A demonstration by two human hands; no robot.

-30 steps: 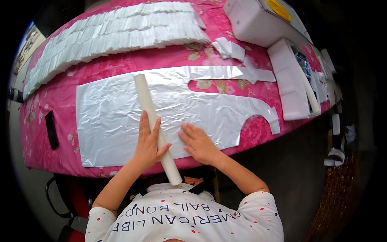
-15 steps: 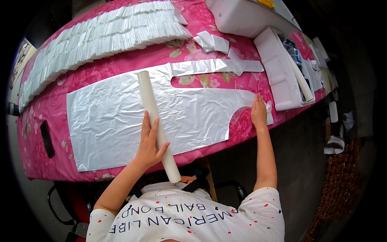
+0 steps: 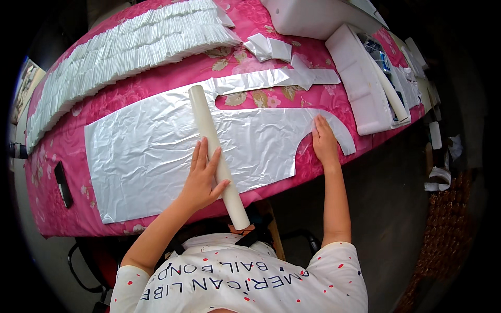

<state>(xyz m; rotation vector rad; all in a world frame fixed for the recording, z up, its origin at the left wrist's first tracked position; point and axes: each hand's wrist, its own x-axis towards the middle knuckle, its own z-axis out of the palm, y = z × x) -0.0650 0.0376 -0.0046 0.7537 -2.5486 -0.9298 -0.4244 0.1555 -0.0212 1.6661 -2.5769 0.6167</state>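
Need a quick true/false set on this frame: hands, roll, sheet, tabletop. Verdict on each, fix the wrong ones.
1. The left hand rests on the white roll. True.
2. Both hands are on the roll. False: the right hand is at the curved right-hand end of the silver sheet.
3. The roll lies across the sheet. True.
4. The sheet is spread on bare wood. False: it lies on a pink floral cloth.
5. A dark flat object lies left of the sheet. True.
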